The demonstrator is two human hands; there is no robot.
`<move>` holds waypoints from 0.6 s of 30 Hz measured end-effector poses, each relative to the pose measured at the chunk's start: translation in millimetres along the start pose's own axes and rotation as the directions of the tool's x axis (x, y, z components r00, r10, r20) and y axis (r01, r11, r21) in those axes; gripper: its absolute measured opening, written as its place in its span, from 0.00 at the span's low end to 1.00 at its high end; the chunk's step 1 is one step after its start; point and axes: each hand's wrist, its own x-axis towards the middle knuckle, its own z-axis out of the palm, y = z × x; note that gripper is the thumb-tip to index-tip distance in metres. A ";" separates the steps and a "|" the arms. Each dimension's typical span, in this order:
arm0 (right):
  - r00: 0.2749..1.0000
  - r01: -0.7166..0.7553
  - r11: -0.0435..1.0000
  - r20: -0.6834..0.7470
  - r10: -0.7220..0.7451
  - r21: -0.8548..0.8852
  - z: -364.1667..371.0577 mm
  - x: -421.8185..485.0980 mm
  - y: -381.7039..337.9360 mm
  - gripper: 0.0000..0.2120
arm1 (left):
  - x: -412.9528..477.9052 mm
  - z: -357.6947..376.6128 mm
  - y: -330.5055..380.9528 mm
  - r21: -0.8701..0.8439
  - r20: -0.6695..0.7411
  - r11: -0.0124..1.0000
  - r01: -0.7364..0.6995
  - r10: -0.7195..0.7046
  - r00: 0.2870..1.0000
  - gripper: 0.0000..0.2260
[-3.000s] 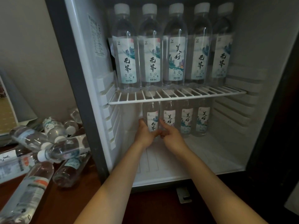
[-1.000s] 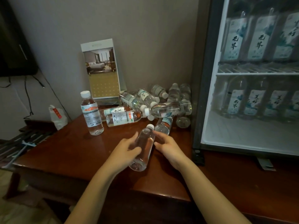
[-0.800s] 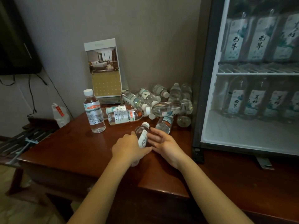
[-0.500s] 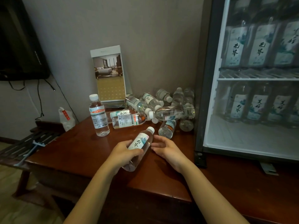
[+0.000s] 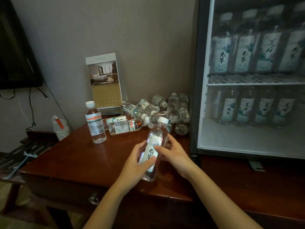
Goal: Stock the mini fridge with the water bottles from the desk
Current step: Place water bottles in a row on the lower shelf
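A clear water bottle [image 5: 156, 139] with a white label and white cap is tilted above the wooden desk [image 5: 92, 156], cap pointing up and away. My left hand [image 5: 137, 164] grips its lower half, thumb across the label. My right hand [image 5: 173, 154] holds its right side, fingers curled round the body. Behind them a heap of bottles [image 5: 148, 113] lies on the desk against the wall. The open mini fridge [image 5: 247, 139] stands at the right with bottles upright on its wire shelf [image 5: 254, 80] and on its floor.
One bottle [image 5: 94, 123] with an orange-banded label stands upright at the left of the heap. A hotel card stand [image 5: 105, 83] leans by the wall. A white bag [image 5: 60, 128] and a dark slatted rack [image 5: 19, 156] sit left of the desk.
Both hands left the fridge's lower shelf and went to the desk. They picked up a lying bottle, turned its label forward and raised it more upright.
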 end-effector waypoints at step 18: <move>0.937 0.208 0.969 -0.258 -0.237 -0.134 -140.3 -61.8 -64.9 0.23 | 59.0 169.8 37.1 -0.080 -0.054 0.938 -0.337 0.333 0.941 0.38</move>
